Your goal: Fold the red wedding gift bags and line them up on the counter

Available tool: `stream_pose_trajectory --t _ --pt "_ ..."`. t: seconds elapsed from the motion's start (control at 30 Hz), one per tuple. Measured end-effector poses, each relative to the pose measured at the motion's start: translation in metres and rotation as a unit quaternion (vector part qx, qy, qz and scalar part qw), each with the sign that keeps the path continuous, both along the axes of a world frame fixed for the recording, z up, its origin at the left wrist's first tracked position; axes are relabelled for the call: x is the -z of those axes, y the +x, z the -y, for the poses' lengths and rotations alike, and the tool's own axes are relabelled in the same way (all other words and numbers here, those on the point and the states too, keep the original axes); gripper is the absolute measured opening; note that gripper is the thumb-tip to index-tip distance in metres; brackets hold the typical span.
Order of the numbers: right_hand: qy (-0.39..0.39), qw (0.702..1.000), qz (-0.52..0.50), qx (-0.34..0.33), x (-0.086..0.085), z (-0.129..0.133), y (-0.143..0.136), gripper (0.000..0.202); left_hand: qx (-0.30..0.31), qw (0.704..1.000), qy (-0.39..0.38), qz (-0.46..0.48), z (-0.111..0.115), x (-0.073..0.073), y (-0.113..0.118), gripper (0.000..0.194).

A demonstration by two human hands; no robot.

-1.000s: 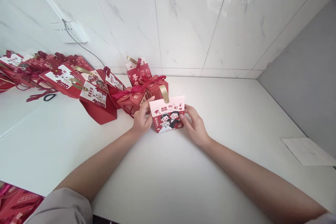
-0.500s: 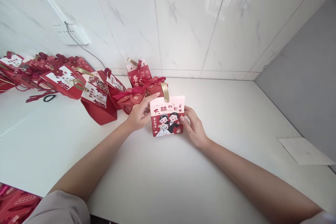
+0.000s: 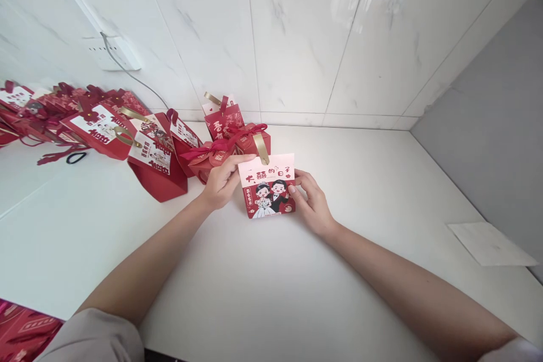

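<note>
Between my hands stands a red and pink gift box (image 3: 270, 189) printed with a cartoon bride and groom, a gold ribbon loop (image 3: 262, 149) at its top. My left hand (image 3: 223, 181) grips the box's left side, its index finger stretched along the upper edge and some fingertips hidden. On the right side, my right hand (image 3: 313, 202) has its thumb on the front face and its fingers around the edge. Just behind are red boxes tied with a ribbon bow (image 3: 244, 131) and a taller red gift box (image 3: 224, 119) with a gold loop.
Red gift boxes (image 3: 158, 181) with white labels crowd the left back of the white table (image 3: 271, 288). A black band (image 3: 76, 158) lies near them. A cable hangs from the wall socket (image 3: 112, 54). At the right lies a white sheet (image 3: 492, 243); red packages (image 3: 25, 331) sit at lower left.
The gift box has shifted slightly left in view and its top tilts a little to the left. Both hands keep hold of it.
</note>
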State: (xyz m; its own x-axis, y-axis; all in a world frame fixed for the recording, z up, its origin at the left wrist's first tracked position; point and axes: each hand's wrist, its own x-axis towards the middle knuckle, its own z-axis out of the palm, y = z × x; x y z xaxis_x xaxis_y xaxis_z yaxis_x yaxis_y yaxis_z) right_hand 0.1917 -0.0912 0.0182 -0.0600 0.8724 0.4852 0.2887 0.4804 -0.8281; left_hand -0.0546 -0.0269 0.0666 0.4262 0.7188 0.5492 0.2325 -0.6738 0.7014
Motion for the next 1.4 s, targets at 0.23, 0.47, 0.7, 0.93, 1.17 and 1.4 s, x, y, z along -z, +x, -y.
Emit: stream_pose_trajectory --t 0.23,0.47,0.7,0.93,1.17,1.4 --pt "0.093 0.990 -0.052 0.094 -0.022 -0.008 0.006 0.021 0.069 0.992 -0.064 0.082 0.002 -0.017 0.006 0.043" --pt "0.244 0.964 0.090 -0.057 -0.132 -0.012 -0.001 0.025 0.131 0.979 -0.090 -0.129 0.013 -0.096 0.017 0.045" --pt "0.216 0.905 0.293 -0.219 -0.162 -0.016 -0.007 0.024 0.043 0.960 -0.007 -0.275 0.011 -0.087 0.034 0.022" --pt "0.110 0.914 0.364 -0.141 -0.156 -0.013 0.033 0.012 0.019 0.941 -0.097 -0.323 0.017 -0.083 0.034 0.048" --pt "-0.041 0.912 0.385 -0.134 -0.168 -0.010 0.041 0.011 0.034 0.937 -0.122 -0.326 0.018 -0.086 0.038 0.045" --pt "-0.112 0.907 0.392 -0.107 -0.167 -0.012 0.040 0.010 0.026 0.936 -0.132 -0.324 0.016 -0.084 0.037 0.044"
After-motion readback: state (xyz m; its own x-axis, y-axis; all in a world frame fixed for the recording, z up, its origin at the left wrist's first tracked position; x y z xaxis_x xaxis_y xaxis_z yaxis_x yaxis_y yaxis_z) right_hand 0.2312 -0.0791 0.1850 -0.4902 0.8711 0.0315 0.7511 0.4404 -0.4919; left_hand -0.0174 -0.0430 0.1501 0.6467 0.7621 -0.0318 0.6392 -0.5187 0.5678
